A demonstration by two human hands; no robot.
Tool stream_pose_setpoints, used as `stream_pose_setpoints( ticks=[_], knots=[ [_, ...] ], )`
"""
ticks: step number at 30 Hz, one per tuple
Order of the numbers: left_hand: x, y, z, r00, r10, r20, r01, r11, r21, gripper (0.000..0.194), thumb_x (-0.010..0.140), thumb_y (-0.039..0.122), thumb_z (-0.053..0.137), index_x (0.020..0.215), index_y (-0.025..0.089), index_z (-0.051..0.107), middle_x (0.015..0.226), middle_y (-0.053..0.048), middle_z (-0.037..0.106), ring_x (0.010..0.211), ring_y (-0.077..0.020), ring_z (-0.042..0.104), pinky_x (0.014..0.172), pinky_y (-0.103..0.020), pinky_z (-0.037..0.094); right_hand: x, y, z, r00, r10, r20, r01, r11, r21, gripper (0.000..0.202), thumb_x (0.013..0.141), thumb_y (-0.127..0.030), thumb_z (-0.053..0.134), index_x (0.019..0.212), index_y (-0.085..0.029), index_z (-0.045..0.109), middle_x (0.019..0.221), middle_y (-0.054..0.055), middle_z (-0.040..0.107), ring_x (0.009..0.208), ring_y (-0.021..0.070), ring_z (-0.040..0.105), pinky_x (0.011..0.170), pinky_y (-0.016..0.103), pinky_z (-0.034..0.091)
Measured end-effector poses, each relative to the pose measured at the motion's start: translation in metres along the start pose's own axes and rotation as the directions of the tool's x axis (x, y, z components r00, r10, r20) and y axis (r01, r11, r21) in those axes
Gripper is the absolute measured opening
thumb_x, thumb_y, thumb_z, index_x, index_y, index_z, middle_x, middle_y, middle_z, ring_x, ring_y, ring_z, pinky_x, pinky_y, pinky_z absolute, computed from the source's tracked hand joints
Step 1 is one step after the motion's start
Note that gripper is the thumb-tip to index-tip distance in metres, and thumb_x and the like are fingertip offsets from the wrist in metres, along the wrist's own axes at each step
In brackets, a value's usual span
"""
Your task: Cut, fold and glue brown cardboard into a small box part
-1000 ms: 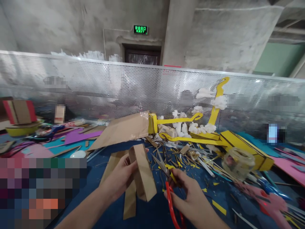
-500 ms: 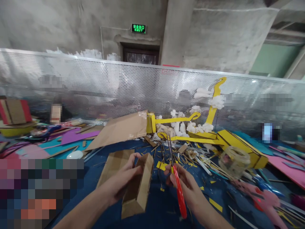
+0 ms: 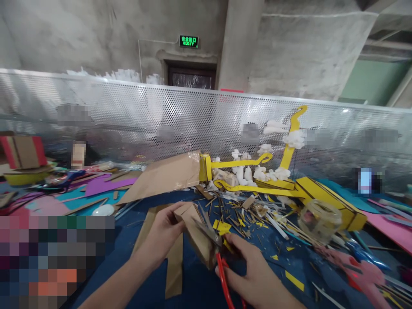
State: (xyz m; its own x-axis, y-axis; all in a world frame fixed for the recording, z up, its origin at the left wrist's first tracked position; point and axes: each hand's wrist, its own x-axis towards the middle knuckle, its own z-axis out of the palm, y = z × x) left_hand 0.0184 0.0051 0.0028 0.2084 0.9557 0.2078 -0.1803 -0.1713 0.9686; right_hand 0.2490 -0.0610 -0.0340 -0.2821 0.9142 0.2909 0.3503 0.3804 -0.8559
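Observation:
My left hand [image 3: 165,231] is closed on the upper left end of a folded brown cardboard piece [image 3: 197,236], which tilts down to the right above the table. In my right hand [image 3: 247,266] is a pair of red-handled scissors [image 3: 222,270]. Its metal blades are parted and lie at the right edge of the cardboard piece; whether they are cutting into it I cannot tell. Flat under my left hand lies another cardboard sheet [image 3: 175,270], partly covered by the hand and the folded piece.
Behind the hands are a large cardboard sheet [image 3: 164,176], yellow cut shapes with white fluff [image 3: 247,174], and scattered scraps [image 3: 236,214]. To the right stand a clear jar [image 3: 320,221] and a pink glue gun [image 3: 357,268]. A perforated metal panel [image 3: 193,124] rises at the back.
The scissors have opened and moved left to the cardboard piece. My left hand has turned that piece, so its open hollow side no longer faces me.

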Motion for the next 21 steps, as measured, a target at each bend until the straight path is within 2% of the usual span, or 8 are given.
stream_pose_setpoints(
  ticks=[2,6,11,17,21],
  knots=[
    [-0.001,0.007,0.001,0.999,0.048,0.003,-0.048,0.995,0.087,0.028,0.071,0.022,0.088,0.096,0.018,0.077,0.085,-0.003,0.077,0.08,-0.0205,0.069,0.075,-0.026,0.055,-0.001,-0.003,-0.003,0.996,-0.077,-0.035,0.072,0.988,-0.138,0.022,0.08,-0.019,0.069,0.101,-0.02,0.064,0.091,0.002,0.066,0.081,0.0201,0.058,0.073,0.03,0.046],
    [-0.006,0.018,0.006,0.995,0.087,0.053,-0.096,0.974,0.203,0.019,0.073,0.022,0.086,0.09,0.019,0.077,0.086,-0.003,0.075,0.08,-0.0201,0.068,0.074,-0.025,0.054,-0.003,-0.003,-0.006,0.989,-0.143,-0.031,0.135,0.974,-0.179,0.025,0.08,-0.014,0.066,0.103,-0.022,0.062,0.097,0.003,0.066,0.084,0.0208,0.058,0.075,0.029,0.047],
    [-0.007,0.016,0.005,0.99,0.109,0.088,-0.128,0.959,0.252,0.019,0.074,0.019,0.084,0.092,0.02,0.076,0.087,-0.003,0.075,0.084,-0.021,0.069,0.073,-0.024,0.053,-0.005,-0.006,-0.009,0.993,-0.119,0.008,0.118,0.973,-0.197,0.023,0.082,-0.016,0.068,0.104,-0.023,0.063,0.102,0.005,0.068,0.089,0.0231,0.061,0.077,0.03,0.048],
    [-0.008,0.015,0.002,0.987,0.121,0.104,-0.146,0.951,0.274,0.015,0.077,0.022,0.083,0.089,0.019,0.075,0.088,-0.004,0.074,0.082,-0.021,0.068,0.073,-0.025,0.053,-0.009,-0.008,-0.013,0.994,-0.109,0.023,0.111,0.981,-0.158,0.034,0.088,-0.016,0.068,0.12,-0.024,0.063,0.118,0.007,0.071,0.105,0.0246,0.066,0.09,0.03,0.051],
    [-0.009,0.018,0.003,0.987,0.132,0.097,-0.155,0.945,0.289,0.016,0.075,0.023,0.084,0.088,0.018,0.075,0.086,-0.005,0.074,0.079,-0.0207,0.067,0.07,-0.025,0.052,-0.01,-0.008,-0.015,0.994,-0.112,0.017,0.114,0.977,-0.182,0.032,0.087,-0.016,0.068,0.118,-0.023,0.065,0.117,0.008,0.073,0.104,0.0249,0.068,0.089,0.03,0.052]
  ],
)
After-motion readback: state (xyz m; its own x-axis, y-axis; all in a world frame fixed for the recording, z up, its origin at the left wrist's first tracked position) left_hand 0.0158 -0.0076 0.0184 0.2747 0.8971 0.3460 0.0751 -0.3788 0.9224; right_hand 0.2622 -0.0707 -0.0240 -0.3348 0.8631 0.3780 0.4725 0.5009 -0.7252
